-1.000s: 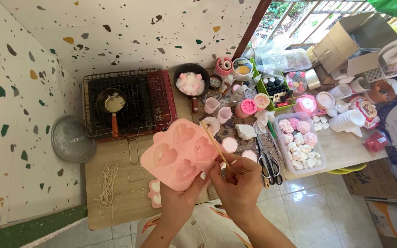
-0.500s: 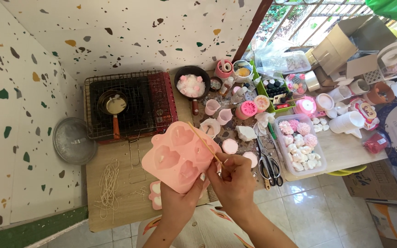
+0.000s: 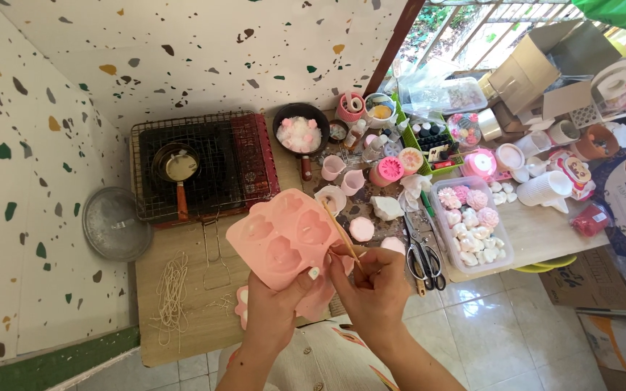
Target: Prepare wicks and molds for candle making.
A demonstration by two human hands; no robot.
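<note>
The low wooden counter (image 3: 182, 318) carries a black wire-grilled stove (image 3: 204, 163). Above it the left hand (image 3: 277, 304) is clamped on a soft pink silicone mould with heart-shaped cavities (image 3: 284, 242) (tilted, held in the air). The right hand (image 3: 374, 289) pinches a thin wooden skewer (image 3: 342, 235) against the mould's edge.

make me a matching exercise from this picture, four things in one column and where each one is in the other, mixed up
Things:
1. pink mould
2. thin stick
3. small pan with a brown handle
4. scissors

Places:
a. lying on the table beside the clear box of flower shapes
b. on the wire rack over the stove
c. held up in the left hand
d. pinched in the right hand, tip at the mould's edge

Pairs: 1-c, 2-d, 3-b, 4-a
</note>
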